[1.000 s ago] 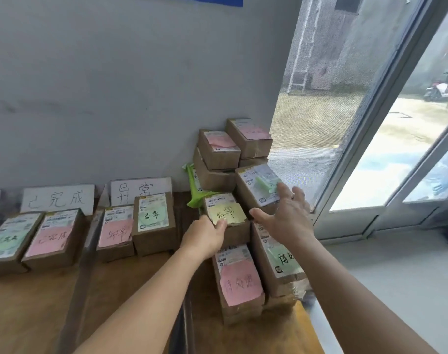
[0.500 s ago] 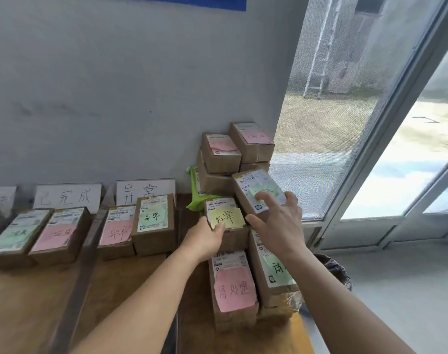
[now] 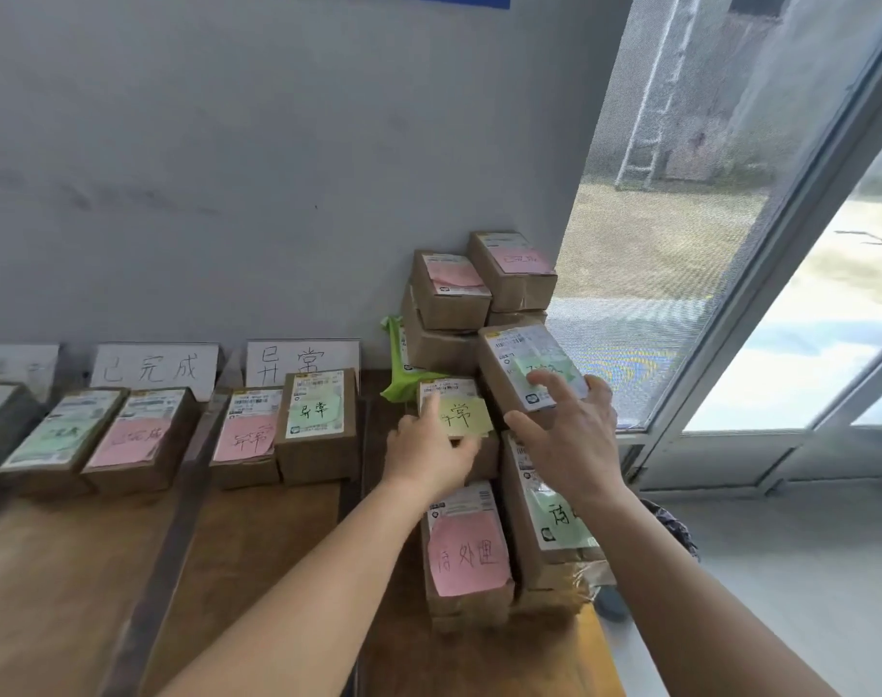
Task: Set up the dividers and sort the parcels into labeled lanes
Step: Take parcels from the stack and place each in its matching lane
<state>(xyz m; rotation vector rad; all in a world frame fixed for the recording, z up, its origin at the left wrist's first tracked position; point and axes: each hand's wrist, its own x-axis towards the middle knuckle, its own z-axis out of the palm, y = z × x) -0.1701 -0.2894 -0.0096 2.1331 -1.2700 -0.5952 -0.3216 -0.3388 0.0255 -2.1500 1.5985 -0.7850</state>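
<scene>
1. the left hand [image 3: 429, 452] grips the near left corner of the yellow-note parcel [image 3: 458, 414], thumb up along its left edge and fingers curled under the front; the hand covers the parcel's near face.
2. the right hand [image 3: 570, 440] is spread wide, fingertips [image 3: 542, 379] resting on the label of the tilted parcel [image 3: 527, 367] just right of the yellow-note one; whether it grips or only touches, i cannot tell.
3. both parcels sit in the unsorted pile at the right end of the wooden table [image 3: 258, 535], against the wall beside the window [image 3: 680, 244].
4. the pink-note parcel [image 3: 466, 550] lies nearest in the pile; the green-note parcel [image 3: 549, 515] beside it is partly hidden by the right forearm, so its writing is cut off.
5. two boxes top the pile at the back, their pink notes too blurred to read; a green bag [image 3: 404, 374] is mostly hidden behind the stack.
6. two sorted parcels lie in front of the right lane sign [image 3: 303, 362], two more in front of the middle lane sign [image 3: 155, 369].
7. a divider strip [image 3: 197, 470] runs between those lanes.
8. the leftmost sign and its parcel are cut off by the frame edge, the sign unreadable.
</scene>
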